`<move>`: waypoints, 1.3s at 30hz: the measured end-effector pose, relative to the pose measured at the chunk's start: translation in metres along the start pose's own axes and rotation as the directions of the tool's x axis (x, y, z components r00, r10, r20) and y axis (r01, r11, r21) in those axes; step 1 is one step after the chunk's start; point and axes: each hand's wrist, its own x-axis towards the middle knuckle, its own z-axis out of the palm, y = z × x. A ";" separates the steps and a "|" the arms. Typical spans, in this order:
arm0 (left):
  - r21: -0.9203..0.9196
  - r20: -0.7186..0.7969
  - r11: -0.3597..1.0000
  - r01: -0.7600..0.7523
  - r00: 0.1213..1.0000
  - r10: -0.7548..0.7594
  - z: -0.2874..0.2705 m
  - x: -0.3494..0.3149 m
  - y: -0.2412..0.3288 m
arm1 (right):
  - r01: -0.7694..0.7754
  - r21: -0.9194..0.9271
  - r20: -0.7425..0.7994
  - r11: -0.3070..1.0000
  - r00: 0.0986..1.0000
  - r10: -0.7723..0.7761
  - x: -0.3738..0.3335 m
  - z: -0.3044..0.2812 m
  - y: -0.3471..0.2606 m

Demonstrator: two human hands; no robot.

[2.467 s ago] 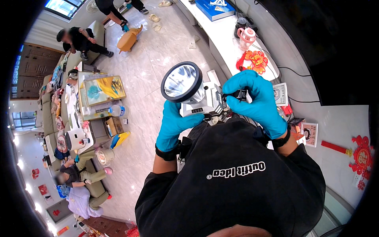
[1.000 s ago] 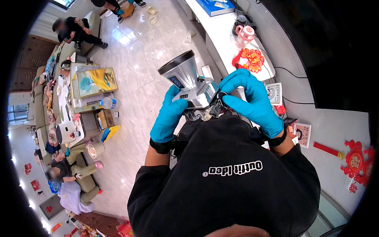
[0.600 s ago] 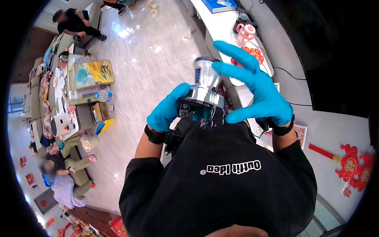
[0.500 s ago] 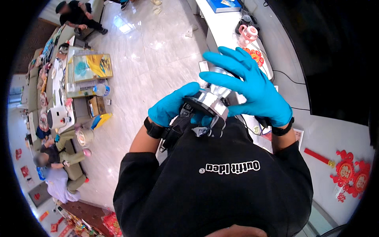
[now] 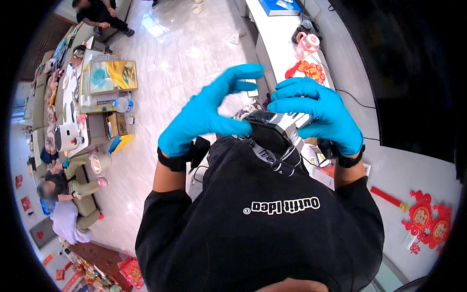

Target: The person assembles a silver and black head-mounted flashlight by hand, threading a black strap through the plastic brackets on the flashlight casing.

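Observation:
A silver-and-black camera (image 5: 270,131) is held close in front of my chest, tilted, with its black side toward me. My right hand (image 5: 323,114), in a blue glove, has its fingers curled over the camera's silver right end and the thumb beneath. My left hand (image 5: 206,114), gloved alike, is spread in a C shape at the camera's left; its thumb tip comes up to the body, and whether it touches I cannot tell. A printed strap (image 5: 270,158) hangs from the camera against my black shirt. The camera's far side is mostly hidden.
Ahead on the right runs a white counter (image 5: 272,34) with a pink bottle (image 5: 308,43), a blue box (image 5: 279,7) and red paper ornaments (image 5: 311,72). A large black screen (image 5: 408,82) stands at right. Two people sit on the left near a cluttered table (image 5: 73,104).
My left hand has come off the camera and opened, moving left. My right fingers have closed from a spread pose onto the camera, which has turned and shifted slightly right.

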 end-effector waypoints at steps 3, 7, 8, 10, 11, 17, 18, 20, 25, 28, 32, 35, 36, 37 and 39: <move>0.051 0.087 0.998 -0.045 0.995 0.040 0.029 0.000 0.017 | 0.097 -0.220 0.009 0.971 0.995 -0.098 0.003 -0.004 0.007; 0.081 -0.001 0.996 -0.033 0.999 0.033 0.036 -0.001 0.006 | 0.036 -0.419 -0.140 0.907 0.985 -0.103 0.005 -0.001 0.008; 0.125 -0.022 0.985 -0.115 0.993 0.118 0.039 0.001 0.003 | -0.008 -0.423 -0.181 0.906 0.981 -0.076 0.004 0.002 0.009; 0.256 -0.082 0.946 -0.197 0.971 0.224 0.040 0.002 0.002 | -0.078 -0.280 -0.295 0.957 0.955 -0.009 -0.004 0.004 0.006; 0.339 -0.121 0.921 -0.194 0.962 0.247 0.040 0.000 0.005 | -0.103 -0.102 -0.364 0.989 0.930 0.060 -0.008 0.002 0.005; 0.561 -0.328 0.823 -0.085 0.890 0.315 0.052 -0.002 0.016 | -0.090 0.283 -0.396 0.955 0.896 0.202 -0.020 0.017 -0.038; 0.573 -0.344 0.815 -0.083 0.879 0.331 0.054 -0.002 0.016 | -0.134 0.177 -0.417 0.975 0.887 0.197 -0.019 0.023 -0.040; 0.559 -0.357 0.822 -0.104 0.865 0.353 0.055 -0.001 0.013 | -0.192 0.133 -0.456 0.972 0.859 0.232 -0.021 0.029 -0.039; 0.485 -0.357 0.870 -0.092 0.887 0.293 0.054 -0.002 0.010 | -0.135 0.275 -0.580 0.952 0.767 0.276 -0.027 0.034 -0.032; 0.451 -0.340 0.890 -0.062 0.910 0.236 0.052 -0.004 0.007 | -0.165 0.174 -0.598 0.971 0.766 0.237 -0.026 0.031 -0.036; 0.299 -0.371 0.954 0.009 0.922 0.107 0.055 -0.005 0.005 | -0.193 0.045 -0.541 0.980 0.820 0.186 -0.025 0.029 -0.033; 0.230 -0.375 0.971 0.072 0.927 0.021 0.056 -0.006 0.007 | -0.244 0.045 -0.505 0.969 0.831 0.233 -0.025 0.028 -0.033; 0.208 -0.374 0.974 0.094 0.927 -0.010 0.056 -0.007 0.008 | -0.248 0.053 -0.514 0.967 0.824 0.239 -0.025 0.028 -0.033; 0.169 -0.367 0.979 0.117 0.929 -0.048 0.056 -0.009 0.005 | -0.252 0.061 -0.524 0.966 0.816 0.246 -0.025 0.029 -0.034; 0.089 -0.351 0.983 0.161 0.929 -0.120 0.054 -0.014 -0.002 | -0.286 0.075 -0.475 0.955 0.832 0.287 -0.024 0.024 -0.039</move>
